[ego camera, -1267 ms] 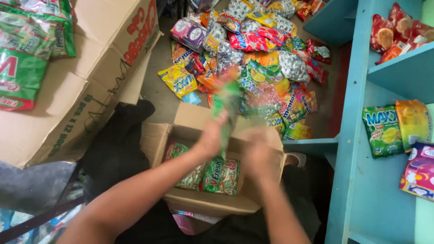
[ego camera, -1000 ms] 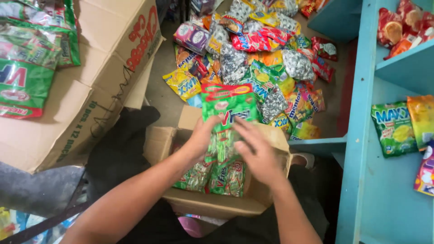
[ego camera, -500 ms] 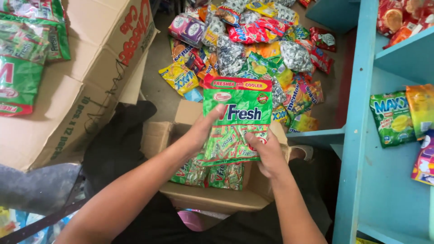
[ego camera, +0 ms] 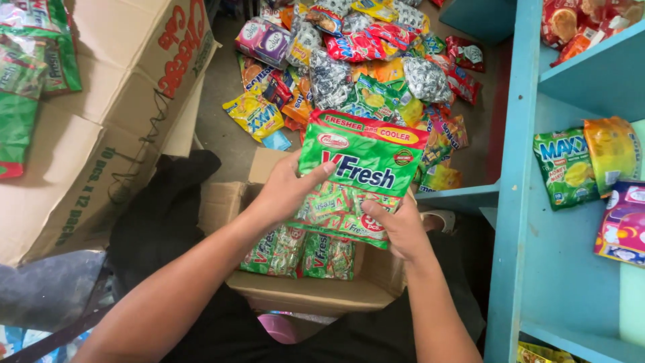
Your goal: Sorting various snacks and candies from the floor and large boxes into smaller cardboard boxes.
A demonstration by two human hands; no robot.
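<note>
I hold a green candy bag with a red top band (ego camera: 359,176) in both hands, face up above an open cardboard box (ego camera: 316,292). My left hand (ego camera: 282,191) grips its left edge with the thumb on the front. My right hand (ego camera: 402,228) grips its lower right corner. Inside the box lie more green candy bags (ego camera: 299,252) of the same kind, partly hidden by the held bag.
A heap of mixed colourful candy bags (ego camera: 366,64) lies on the floor beyond the box. A large cardboard carton (ego camera: 101,114) with green bags (ego camera: 30,60) on top stands at left. A blue shelf unit (ego camera: 521,154) with snack packets (ego camera: 588,161) stands at right.
Both hands reached into the box, then lifted one green bag out and turned it face up. It now sits higher and nearer the camera.
</note>
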